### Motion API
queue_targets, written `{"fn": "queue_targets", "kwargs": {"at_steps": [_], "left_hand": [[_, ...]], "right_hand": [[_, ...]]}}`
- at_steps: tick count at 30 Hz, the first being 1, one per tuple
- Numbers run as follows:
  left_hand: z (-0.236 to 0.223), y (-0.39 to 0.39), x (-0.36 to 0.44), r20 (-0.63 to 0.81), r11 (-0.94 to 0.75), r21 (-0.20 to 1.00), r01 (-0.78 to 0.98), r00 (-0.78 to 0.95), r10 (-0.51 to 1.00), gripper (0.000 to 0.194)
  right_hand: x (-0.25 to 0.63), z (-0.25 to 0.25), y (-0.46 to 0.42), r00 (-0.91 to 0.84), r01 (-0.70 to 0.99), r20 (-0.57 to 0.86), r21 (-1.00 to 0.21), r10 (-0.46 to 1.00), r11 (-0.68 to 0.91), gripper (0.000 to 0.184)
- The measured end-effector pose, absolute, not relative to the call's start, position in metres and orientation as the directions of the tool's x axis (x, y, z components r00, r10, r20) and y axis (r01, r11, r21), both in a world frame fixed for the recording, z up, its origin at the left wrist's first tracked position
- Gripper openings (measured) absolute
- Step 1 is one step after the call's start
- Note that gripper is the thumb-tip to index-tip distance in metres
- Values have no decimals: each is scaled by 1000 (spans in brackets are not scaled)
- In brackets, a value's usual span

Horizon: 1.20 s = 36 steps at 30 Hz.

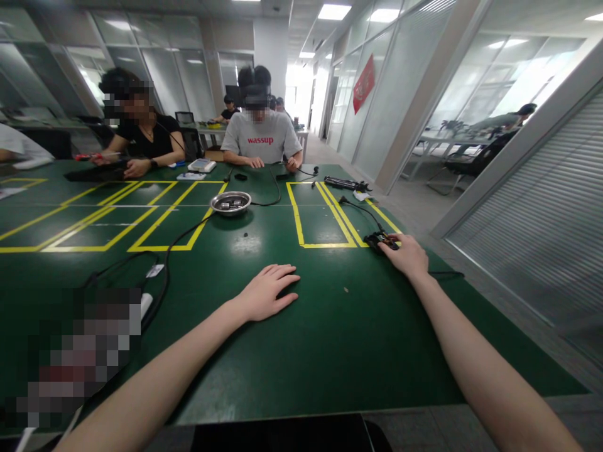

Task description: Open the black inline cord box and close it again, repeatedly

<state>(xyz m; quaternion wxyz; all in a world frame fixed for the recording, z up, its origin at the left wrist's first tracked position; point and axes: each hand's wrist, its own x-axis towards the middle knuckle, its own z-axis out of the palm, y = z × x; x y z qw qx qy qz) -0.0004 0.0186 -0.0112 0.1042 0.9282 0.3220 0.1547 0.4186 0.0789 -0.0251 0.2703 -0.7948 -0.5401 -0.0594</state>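
My left hand [269, 292] lies flat on the green table [311, 358], palm down with its fingers spread and nothing in it. Farther out at the right, my right hand [409, 256] grips a small black device [373, 240] with coloured bits, perhaps wires, showing near the fingers. Its exact kind cannot be made out, and the hand covers part of it. A black cable [360, 206] with a plug end runs on the table just beyond this device.
A metal bowl [230, 202] with small metal parts stands mid-table. Yellow tape [330, 245] marks rectangles. A black tool-like object [346, 184] lies at the far right. Black cords [167, 267] run on the left. Across the table sit a person in grey [261, 135] and one in black [153, 141].
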Motion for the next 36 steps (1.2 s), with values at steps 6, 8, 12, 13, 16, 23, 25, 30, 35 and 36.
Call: {"fn": "queue_targets", "kwargs": {"at_steps": [6,8,12,13,16,23,25,30,35,36], "left_hand": [[-10,17,0,217,-771,290,567,746,630,41],[-11,17,1,224,-774,290,562,747,626,40],[-9,16,1,276,-774,317,549,727,628,44],[-8,15,1,311,-775,327,541,712,629,48],[-4,12,3,433,-812,340,474,688,582,62],[1,5,12,442,-856,372,358,743,503,55],[1,4,13,414,-844,388,369,749,518,54],[3,3,13,340,-808,409,425,750,567,44],[5,4,9,262,-782,367,505,750,607,36],[5,5,9,252,-784,357,508,756,605,35]], "right_hand": [[379,-24,75,88,926,394,-371,915,71,42],[357,-24,69,-48,888,393,-405,918,219,41],[311,-21,48,-350,719,416,-455,839,525,47],[300,-19,41,-423,660,412,-470,807,585,48],[270,-11,17,-618,471,387,-515,684,716,51],[246,-6,-8,-759,304,371,-525,535,795,42],[247,-8,-6,-750,285,410,-508,519,813,42],[249,-10,-3,-730,271,490,-434,477,859,41],[248,-7,-2,-692,259,567,-384,447,886,39],[248,-6,-1,-682,259,577,-383,449,886,36]]}}
